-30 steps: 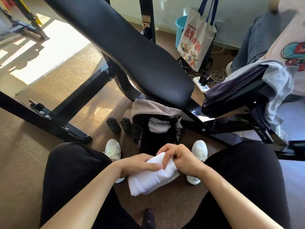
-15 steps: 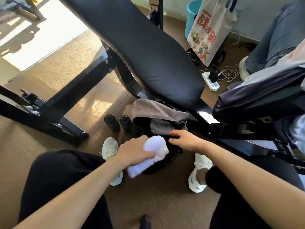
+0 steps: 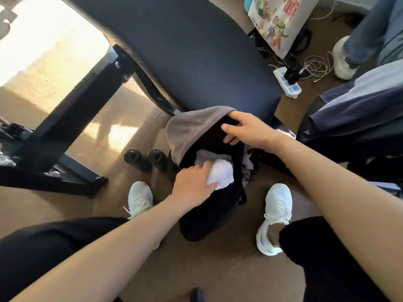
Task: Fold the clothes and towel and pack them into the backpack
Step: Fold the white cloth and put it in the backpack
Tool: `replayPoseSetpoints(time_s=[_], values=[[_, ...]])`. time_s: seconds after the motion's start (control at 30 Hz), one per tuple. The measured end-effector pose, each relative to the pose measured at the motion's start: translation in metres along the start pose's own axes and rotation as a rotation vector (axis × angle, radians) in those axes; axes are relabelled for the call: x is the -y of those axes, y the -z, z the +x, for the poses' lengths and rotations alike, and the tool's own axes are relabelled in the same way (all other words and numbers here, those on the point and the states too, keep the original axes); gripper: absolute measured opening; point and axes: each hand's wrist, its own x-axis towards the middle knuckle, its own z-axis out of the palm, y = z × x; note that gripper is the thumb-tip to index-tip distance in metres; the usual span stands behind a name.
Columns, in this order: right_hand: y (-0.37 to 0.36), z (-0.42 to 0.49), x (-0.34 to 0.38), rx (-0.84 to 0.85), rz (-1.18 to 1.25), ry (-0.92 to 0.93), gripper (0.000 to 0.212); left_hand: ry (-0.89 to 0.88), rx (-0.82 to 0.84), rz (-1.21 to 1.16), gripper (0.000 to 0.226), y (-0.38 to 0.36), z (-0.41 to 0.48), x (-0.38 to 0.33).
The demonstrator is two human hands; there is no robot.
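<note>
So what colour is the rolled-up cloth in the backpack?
White. The head view shows the rolled cloth best, under the left hand in the backpack.

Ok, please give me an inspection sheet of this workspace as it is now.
Surface: brown floor, sunlit patch at left.
Job's things: black backpack open between the feet; white cloth partly in its mouth, grey cloth inside too; more clothes draped at right.
Clutter: two black bottles beside the backpack.
Hands: left hand holds the white cloth; right hand grips the backpack's rim.
Cables: power strip with tangled white cables.
Surroundings: black bench pad, printed tote bag, another person's shoe.
</note>
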Motion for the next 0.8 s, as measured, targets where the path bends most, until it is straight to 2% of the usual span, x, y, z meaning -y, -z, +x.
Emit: replayPoseSetpoints(time_s=[0.07, 0.13, 0.23, 0.33, 0.4, 0.5, 0.53, 0.67, 0.73, 0.8], values=[[0.004, 0.004, 0.001, 0.015, 0.043, 0.018, 0.036, -0.086, -0.09, 0.121, 0.052, -0.022, 0.021, 0.001], [0.007, 0.008, 0.001, 0.032, 0.079, 0.017, 0.035, -0.053, -0.136, 0.227, 0.053, -0.042, 0.046, 0.002], [0.011, 0.011, 0.005, 0.064, 0.113, 0.013, 0.034, 0.0, -0.157, 0.351, 0.035, -0.064, 0.078, 0.002], [0.015, 0.012, 0.009, 0.101, 0.142, -0.007, 0.034, -0.031, -0.152, 0.386, 0.016, -0.089, 0.092, 0.006], [0.018, 0.013, 0.01, 0.133, 0.142, -0.012, 0.034, -0.021, -0.06, 0.394, 0.02, -0.103, 0.095, 0.005], [0.019, 0.015, 0.008, 0.141, 0.158, -0.006, 0.035, 0.048, 0.19, 0.354, 0.053, -0.112, 0.1, -0.003], [0.019, 0.015, 0.007, 0.129, 0.164, -0.004, 0.035, 0.039, 0.264, 0.316, 0.056, -0.117, 0.103, -0.003], [0.014, 0.015, 0.005, 0.057, 0.189, 0.025, 0.028, -0.088, 0.467, 0.228, 0.057, -0.124, 0.118, 0.006], [0.013, 0.014, 0.006, 0.039, 0.185, 0.036, 0.028, -0.082, 0.552, 0.167, 0.051, -0.127, 0.129, 0.013], [0.013, 0.014, 0.006, 0.047, 0.191, 0.029, 0.028, -0.053, 0.557, 0.157, 0.054, -0.126, 0.134, 0.017]])
